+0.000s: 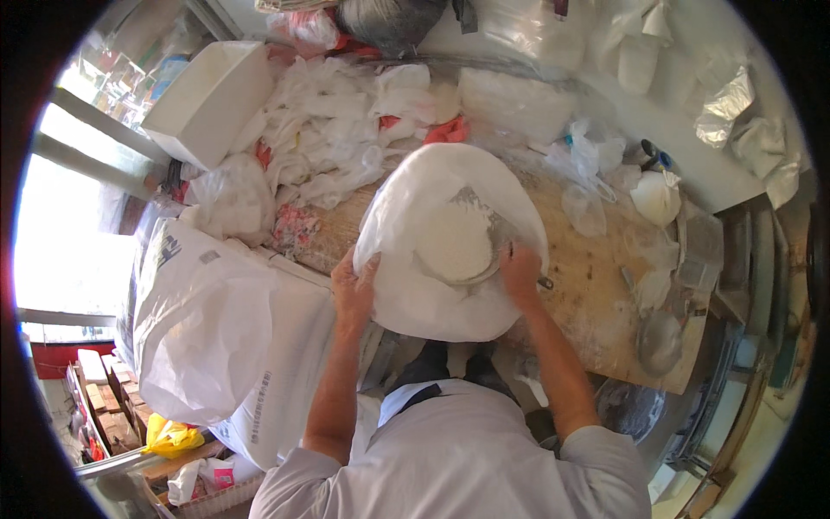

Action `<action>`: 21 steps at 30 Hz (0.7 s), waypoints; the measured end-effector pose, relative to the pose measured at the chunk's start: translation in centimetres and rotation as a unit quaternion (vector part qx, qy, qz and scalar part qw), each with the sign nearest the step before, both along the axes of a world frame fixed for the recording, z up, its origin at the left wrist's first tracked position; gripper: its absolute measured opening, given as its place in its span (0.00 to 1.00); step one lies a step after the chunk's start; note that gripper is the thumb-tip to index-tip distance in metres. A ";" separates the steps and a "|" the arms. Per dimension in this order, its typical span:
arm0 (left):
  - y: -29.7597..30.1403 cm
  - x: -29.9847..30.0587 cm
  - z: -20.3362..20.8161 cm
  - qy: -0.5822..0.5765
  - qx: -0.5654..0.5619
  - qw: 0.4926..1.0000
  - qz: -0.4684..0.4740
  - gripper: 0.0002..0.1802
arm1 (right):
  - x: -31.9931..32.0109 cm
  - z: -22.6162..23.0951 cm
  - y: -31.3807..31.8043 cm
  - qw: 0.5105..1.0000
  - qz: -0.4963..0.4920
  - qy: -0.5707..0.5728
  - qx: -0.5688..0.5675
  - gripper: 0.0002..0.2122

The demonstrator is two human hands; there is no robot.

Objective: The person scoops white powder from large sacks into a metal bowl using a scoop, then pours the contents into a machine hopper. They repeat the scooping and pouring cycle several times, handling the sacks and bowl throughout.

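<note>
A large white rounded bag or cloth-lined container (406, 307) stands in front of me at the table's near edge, its mouth facing up. White powder (454, 242) lies in its middle, with a greyish curved rim showing around it, perhaps of a bowl or sieve. On the left side, my left hand (353, 290) is closed round the container's edge, thumb on top. My right hand (519, 270) is closed inside the right part of the mouth. A dark handle end (545, 283) sticks out beside it; the rest is hidden by the hand.
White sacks (207, 320) are stacked at my left. Crumpled plastic bags (324, 130) and a white foam box (212, 104) lie at the back left of the wooden table (596, 294). Clear tubs (699, 246) and bags stand at the right. My feet are below the container.
</note>
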State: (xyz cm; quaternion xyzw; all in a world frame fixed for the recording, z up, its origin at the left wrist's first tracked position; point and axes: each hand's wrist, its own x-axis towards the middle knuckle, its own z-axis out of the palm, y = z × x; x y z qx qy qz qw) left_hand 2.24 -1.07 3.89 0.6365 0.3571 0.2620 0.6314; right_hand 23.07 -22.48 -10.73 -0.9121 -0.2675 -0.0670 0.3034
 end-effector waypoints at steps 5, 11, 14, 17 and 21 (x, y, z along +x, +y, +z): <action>0.0 -0.1 -0.2 0.023 0.068 0.997 0.006 0.16 | -0.3 0.3 0.9 0.999 0.023 0.025 0.010 0.10; -0.6 0.0 0.4 -0.021 0.034 0.999 0.005 0.17 | -0.1 0.9 1.2 0.999 0.052 0.004 -0.014 0.11; -1.1 -0.2 1.2 0.016 0.072 0.997 0.005 0.17 | 0.5 0.9 1.4 1.000 0.013 0.023 0.009 0.11; -1.6 -0.1 1.4 0.007 0.063 0.998 0.015 0.18 | 0.9 0.1 1.1 0.999 0.048 0.012 0.011 0.11; -2.1 -0.5 0.1 0.005 0.099 0.995 0.017 0.18 | 1.4 -2.2 0.2 0.998 -0.002 -0.055 -0.012 0.11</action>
